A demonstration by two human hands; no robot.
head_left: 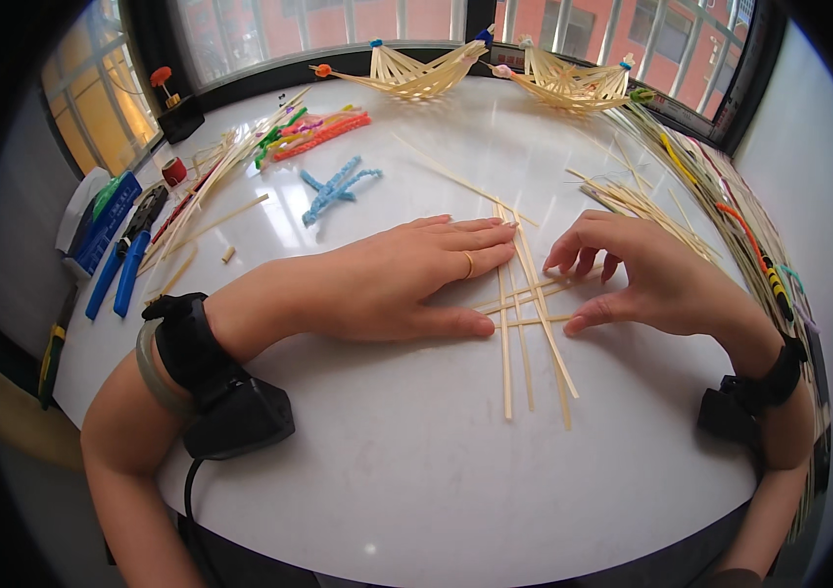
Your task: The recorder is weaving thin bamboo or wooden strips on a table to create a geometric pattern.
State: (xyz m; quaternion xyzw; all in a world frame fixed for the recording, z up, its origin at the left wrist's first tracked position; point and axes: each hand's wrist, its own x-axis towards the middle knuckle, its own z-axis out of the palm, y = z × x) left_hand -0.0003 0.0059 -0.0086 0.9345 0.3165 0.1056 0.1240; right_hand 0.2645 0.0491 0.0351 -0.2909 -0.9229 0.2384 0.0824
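Several thin pale bamboo strips (pixel 507 363) lie crossed over and under each other on the white table, some running away from me and some sideways. My left hand (pixel 416 279) lies flat over the left side of this crossing, its fingers stretched out and a ring on one of them. The left fingertips and thumb rest on or beside the strips. At the right side, my right hand (pixel 646 279) arches with thumb and curled fingers spread apart. Its thumb tip is at the end of the nearest sideways strip, and its fingertips are by the farther ones.
Two woven bamboo pieces (pixel 416 73) with coloured tips stand by the window. Blue fuzzy stems (pixel 333 189) and coloured bundles (pixel 323 134) lie beyond my left hand. Blue-handled pliers (pixel 129 255) sit far left. Loose strips (pixel 646 206) and long bundles (pixel 720 196) are on the right.
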